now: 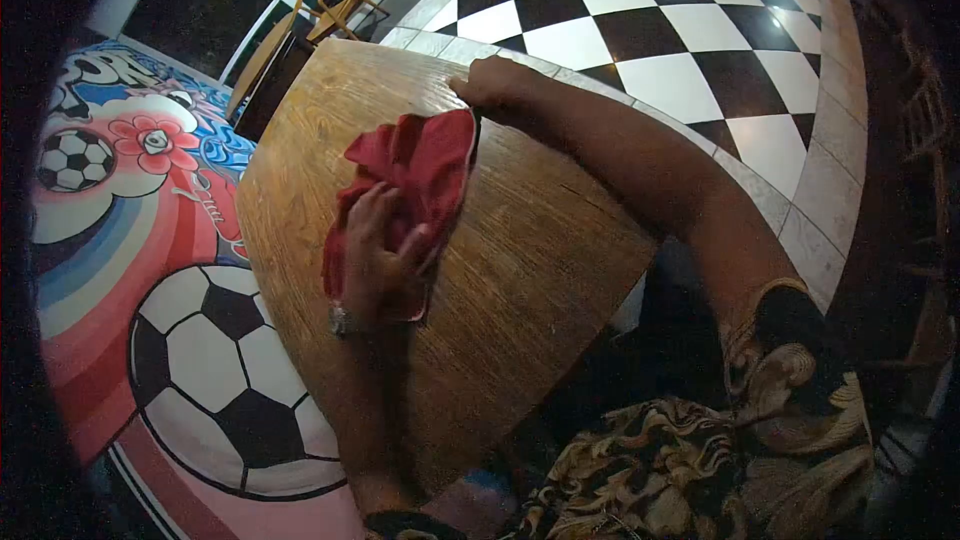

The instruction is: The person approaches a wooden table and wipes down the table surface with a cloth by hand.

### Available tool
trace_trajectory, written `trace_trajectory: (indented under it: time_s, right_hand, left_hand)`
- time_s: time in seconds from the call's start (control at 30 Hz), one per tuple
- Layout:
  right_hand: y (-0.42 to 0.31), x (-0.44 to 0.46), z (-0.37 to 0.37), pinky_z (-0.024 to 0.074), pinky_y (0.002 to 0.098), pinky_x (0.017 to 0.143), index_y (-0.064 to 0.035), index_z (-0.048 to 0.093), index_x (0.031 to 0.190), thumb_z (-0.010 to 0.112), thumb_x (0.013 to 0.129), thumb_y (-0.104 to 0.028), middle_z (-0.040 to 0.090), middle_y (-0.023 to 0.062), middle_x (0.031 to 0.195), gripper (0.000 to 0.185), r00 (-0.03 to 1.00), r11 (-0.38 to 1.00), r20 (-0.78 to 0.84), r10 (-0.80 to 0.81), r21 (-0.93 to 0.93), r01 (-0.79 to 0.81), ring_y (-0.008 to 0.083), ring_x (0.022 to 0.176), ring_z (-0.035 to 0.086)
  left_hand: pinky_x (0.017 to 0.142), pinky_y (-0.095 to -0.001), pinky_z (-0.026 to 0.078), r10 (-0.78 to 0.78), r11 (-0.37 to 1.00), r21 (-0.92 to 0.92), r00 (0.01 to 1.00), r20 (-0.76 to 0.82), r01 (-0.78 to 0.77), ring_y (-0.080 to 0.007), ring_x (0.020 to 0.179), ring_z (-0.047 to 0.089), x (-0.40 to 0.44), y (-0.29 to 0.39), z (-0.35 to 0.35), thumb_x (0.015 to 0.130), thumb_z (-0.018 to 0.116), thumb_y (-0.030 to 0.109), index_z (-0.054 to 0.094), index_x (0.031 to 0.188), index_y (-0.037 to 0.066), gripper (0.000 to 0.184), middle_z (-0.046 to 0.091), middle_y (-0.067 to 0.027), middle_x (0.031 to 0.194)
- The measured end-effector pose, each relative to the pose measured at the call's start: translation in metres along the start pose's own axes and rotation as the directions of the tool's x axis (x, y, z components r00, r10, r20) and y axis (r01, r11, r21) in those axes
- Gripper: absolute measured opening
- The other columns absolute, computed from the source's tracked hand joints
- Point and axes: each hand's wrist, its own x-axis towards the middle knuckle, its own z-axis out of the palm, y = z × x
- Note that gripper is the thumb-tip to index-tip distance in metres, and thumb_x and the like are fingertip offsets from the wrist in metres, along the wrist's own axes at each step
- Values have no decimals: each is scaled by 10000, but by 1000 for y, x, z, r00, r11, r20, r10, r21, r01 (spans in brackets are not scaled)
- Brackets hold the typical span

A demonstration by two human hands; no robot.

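Note:
A red cloth (pixel 412 155) with a pale hem lies rumpled on the wooden table (pixel 530 270). My left hand (pixel 378 245) presses down on it, palm low, fingers spread and the thumb apart. A metal-looking band circles that wrist. At the table's far right edge is my right hand (pixel 492 85), closed, with its thumb side on the tabletop just beyond the cloth's upper corner. Most of its fingers are hidden; they seem curled over the edge.
A painted wall (pixel 110 250) with soccer balls runs along the left side of the table. Beyond the far end stands a wooden chair (pixel 335 2) by dark windows. Black-and-white checkered floor (pixel 660 30) spreads to the right.

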Motion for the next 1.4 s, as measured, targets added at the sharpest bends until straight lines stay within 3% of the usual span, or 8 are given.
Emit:
trace_trajectory:
  time_s: [0.07, 0.3, 0.53, 0.63, 0.8, 0.93, 1.17, 1.4]
  right_hand:
    - [4, 3, 4, 557, 535, 1056, 64, 731, 1249, 473, 1116, -518, 728, 297, 1300, 651, 997, 995, -40, -64, -82, 61, 428, 1211, 716]
    - [1, -3, 1, 561, 531, 1050, 51, 732, 1263, 479, 1107, -524, 738, 278, 1294, 648, 996, 997, -58, -62, -49, 59, 429, 1193, 722]
    - [1, -14, 1, 556, 522, 1060, 45, 731, 1274, 475, 1096, -537, 730, 275, 1318, 660, 992, 999, -123, -39, -18, 37, 426, 1218, 714]
    - [3, -8, 3, 555, 521, 1062, 37, 732, 1284, 486, 1091, -541, 732, 270, 1317, 657, 992, 998, -115, -57, -25, 54, 427, 1224, 712]
    - [10, 7, 9, 560, 542, 1038, 58, 743, 1232, 462, 1106, -564, 724, 329, 1269, 694, 995, 998, -85, -60, -6, 60, 456, 1190, 717]
    - [9, 11, 10, 557, 528, 1053, 7, 750, 1278, 505, 1081, -529, 741, 256, 1311, 621, 988, 992, -109, -107, -82, 98, 415, 1220, 718]
    - [7, -4, 7, 559, 539, 1034, 12, 754, 1267, 503, 1073, -502, 746, 262, 1294, 603, 989, 996, -120, -91, -32, 88, 420, 1190, 729]
    - [9, -4, 8, 567, 530, 1029, -1, 763, 1256, 502, 1079, -544, 757, 255, 1271, 627, 987, 995, -130, -98, -36, 94, 416, 1178, 735]
  left_hand:
    - [1235, -563, 367, 108, 974, -190, 991, -80, -122, -480, 1417, 521, -2, 64, 8, 875, 846, 448, 662, 1377, 39, 673, 593, -259, 1491]
    - [1234, -674, 320, 628, 761, -364, 751, 203, -538, -519, 1468, 429, -32, 179, 42, 812, 816, 484, 652, 1412, 187, 689, 520, -234, 1554]
    - [1211, -619, 372, 505, 844, -316, 841, 193, -434, -480, 1439, 463, 0, 147, 46, 833, 818, 508, 613, 1438, 120, 748, 522, -209, 1554]
    - [1188, -585, 399, 387, 921, -91, 917, 99, -379, -466, 1416, 483, 21, 97, 49, 866, 806, 522, 602, 1425, 70, 747, 539, -213, 1525]
    - [1174, -581, 398, 58, 998, -25, 996, 70, -57, -498, 1356, 522, 33, 53, 28, 926, 779, 486, 592, 1435, 62, 688, 571, -267, 1454]
    - [1173, -589, 393, 239, 958, 164, 971, -3, -235, -500, 1367, 517, 21, 70, 42, 897, 810, 477, 595, 1436, 58, 716, 567, -287, 1453]
    - [1217, -671, 314, 496, 865, -208, 838, 226, -456, -540, 1448, 412, -16, 183, 43, 799, 869, 488, 629, 1425, 73, 788, 463, -299, 1566]
    - [1216, -650, 325, 459, 883, -214, 865, 204, -418, -496, 1466, 411, 6, 162, 47, 827, 812, 629, 634, 1426, 74, 836, 486, -266, 1569]
